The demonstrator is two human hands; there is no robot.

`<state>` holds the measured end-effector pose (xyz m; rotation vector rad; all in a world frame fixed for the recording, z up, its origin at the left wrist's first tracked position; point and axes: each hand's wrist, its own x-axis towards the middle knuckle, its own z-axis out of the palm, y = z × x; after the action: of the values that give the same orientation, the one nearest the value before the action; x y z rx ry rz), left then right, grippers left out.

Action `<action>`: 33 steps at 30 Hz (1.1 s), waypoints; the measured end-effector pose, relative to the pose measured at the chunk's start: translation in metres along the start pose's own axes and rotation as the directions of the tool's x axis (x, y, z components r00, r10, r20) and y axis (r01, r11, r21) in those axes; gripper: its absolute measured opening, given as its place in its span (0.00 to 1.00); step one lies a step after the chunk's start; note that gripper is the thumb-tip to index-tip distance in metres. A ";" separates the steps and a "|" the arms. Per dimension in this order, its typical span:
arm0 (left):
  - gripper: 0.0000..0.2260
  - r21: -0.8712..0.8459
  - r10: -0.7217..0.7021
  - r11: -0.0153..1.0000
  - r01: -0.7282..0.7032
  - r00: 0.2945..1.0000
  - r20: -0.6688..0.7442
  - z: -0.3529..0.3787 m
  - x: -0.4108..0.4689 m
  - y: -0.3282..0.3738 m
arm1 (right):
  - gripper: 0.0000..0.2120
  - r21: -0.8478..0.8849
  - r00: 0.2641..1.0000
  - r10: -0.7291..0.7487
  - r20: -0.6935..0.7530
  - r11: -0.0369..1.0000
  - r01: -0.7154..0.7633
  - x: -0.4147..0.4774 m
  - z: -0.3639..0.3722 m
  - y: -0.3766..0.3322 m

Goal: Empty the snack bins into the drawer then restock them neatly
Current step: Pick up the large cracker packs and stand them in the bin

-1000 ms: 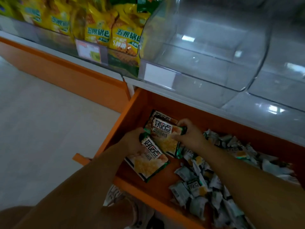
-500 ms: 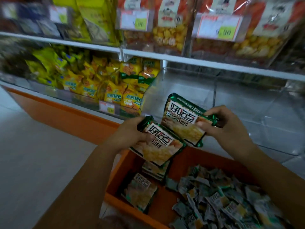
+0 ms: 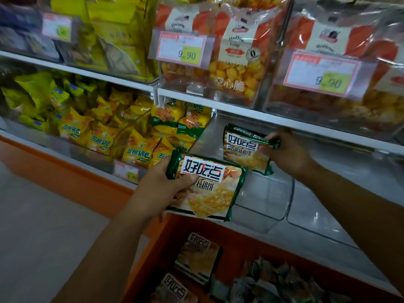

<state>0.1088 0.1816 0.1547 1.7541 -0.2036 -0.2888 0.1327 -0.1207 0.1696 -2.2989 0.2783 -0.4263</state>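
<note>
My left hand (image 3: 159, 189) grips a green-edged biscuit pack (image 3: 209, 193) by its left side, in front of the clear snack bin (image 3: 269, 200). My right hand (image 3: 286, 152) pinches the top right corner of a second matching pack (image 3: 242, 149) and holds it upright inside the bin's opening. Below, the open orange drawer (image 3: 166, 243) holds two more of these packs (image 3: 196, 256) at its left and a heap of small grey-green packets (image 3: 277, 283) at its right.
The bin to the left is full of yellow snack bags (image 3: 131, 136). On the shelf above stand bins of orange-and-white bags (image 3: 236, 62) with price tags (image 3: 181, 48). A second clear bin (image 3: 341, 193) sits to the right. Pale floor (image 3: 43, 215) lies at the left.
Both hands lifted a pack each out of the drawer and raised them to the clear bin. The right-hand pack now stands inside the bin's opening.
</note>
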 end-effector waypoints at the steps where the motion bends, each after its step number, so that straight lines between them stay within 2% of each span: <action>1: 0.09 -0.007 -0.011 1.000 0.011 1.000 0.008 0.001 0.004 -0.002 | 0.10 -0.041 1.000 -0.006 0.013 0.999 0.006 0.010 0.005 0.004; 4: 0.08 -0.019 -0.021 1.000 0.022 0.999 0.031 0.004 0.013 -0.006 | 0.11 -0.116 1.000 0.014 0.009 0.993 -0.012 0.036 0.022 0.020; 8: 0.08 -0.057 -0.030 0.998 0.032 0.999 0.023 0.004 0.017 -0.010 | 0.20 -0.191 0.995 0.053 0.086 0.981 -0.035 0.058 0.036 0.033; 9: 0.08 -0.060 -0.032 0.998 0.033 0.999 0.022 0.003 0.017 -0.011 | 0.21 -0.233 0.990 0.069 0.126 0.972 -0.038 0.061 0.036 0.034; 11: 0.09 -0.062 -0.029 0.998 0.031 0.999 0.020 0.002 0.017 -0.014 | 0.21 -0.446 0.975 0.102 0.196 0.895 -0.004 0.069 0.037 0.039; 13: 0.09 -0.056 -0.023 0.998 0.024 1.000 0.015 0.001 0.015 -0.015 | 0.22 -0.538 0.974 0.151 0.171 0.842 -0.037 0.073 0.038 0.042; 16: 0.09 -0.062 -0.021 0.998 0.021 1.000 0.010 0.002 0.015 -0.015 | 0.25 -0.564 0.982 0.158 0.105 0.823 -0.072 0.077 0.040 0.041; 22: 0.08 -0.050 -0.020 0.999 0.021 0.999 0.033 0.001 0.018 -0.016 | 0.24 -0.455 0.996 0.087 0.012 0.888 -0.073 0.089 0.048 0.045; 25: 0.09 -0.046 -0.025 0.999 0.026 0.999 0.027 0.001 0.021 -0.019 | 0.23 -0.379 0.994 0.100 -0.040 0.919 -0.108 0.090 0.051 0.043; 27: 0.10 -0.037 -0.029 0.999 0.030 0.999 0.032 0.001 0.023 -0.020 | 0.23 -0.434 0.993 0.092 -0.073 0.893 -0.115 0.086 0.051 0.041; 30: 0.17 -0.034 -0.020 0.999 0.022 0.998 0.063 0.002 0.022 -0.020 | 0.24 -0.619 0.996 0.027 -0.082 0.782 -0.072 0.068 0.044 0.023; 31: 0.18 -0.032 -0.012 0.999 0.015 0.997 0.074 0.002 0.021 -0.020 | 0.24 -0.598 0.999 -0.016 -0.036 0.802 -0.009 0.058 0.041 0.011; 32: 0.19 -0.034 -0.008 0.999 0.011 0.996 0.083 0.002 0.021 -0.020 | 0.23 -0.486 0.999 -0.039 0.037 0.873 0.052 0.044 0.037 -0.004; 33: 0.20 -0.043 -0.006 0.999 0.010 0.996 0.092 0.003 0.020 -0.021 | 0.22 -0.287 0.991 -0.035 0.133 0.955 0.072 0.026 0.032 -0.020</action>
<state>0.1266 0.1773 0.1323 1.7005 -0.2548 -0.3777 0.1707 -0.0947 0.1686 -2.6156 0.2277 -0.2792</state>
